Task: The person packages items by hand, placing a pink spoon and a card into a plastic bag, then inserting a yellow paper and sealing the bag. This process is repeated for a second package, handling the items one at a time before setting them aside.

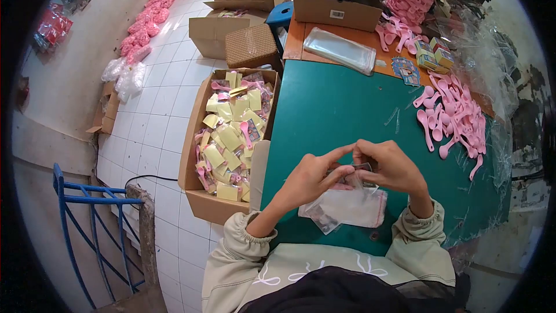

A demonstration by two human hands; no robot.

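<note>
Above the near edge of the green table, my left hand (313, 177) and my right hand (394, 165) meet, thumbs and fingers closed on a small clear plastic bag (364, 188). Something pink shows by my left fingertips, partly hidden, and I cannot make out what it is. Beneath my hands lies a stack of clear plastic bags (353, 208) on the table. A pile of pink plastic spoons (454, 113) spreads to the right of my hands. Farther back, printed cards (406, 71) lie beside bundled card stacks (434, 57).
A cardboard box (194, 162) filled with bagged spoons and pale yellow cards stands left of the green table (324, 110). Large clear bags (340, 49) and an open box (341, 3) sit at the back. A blue metal frame (92, 200) stands at the lower left.
</note>
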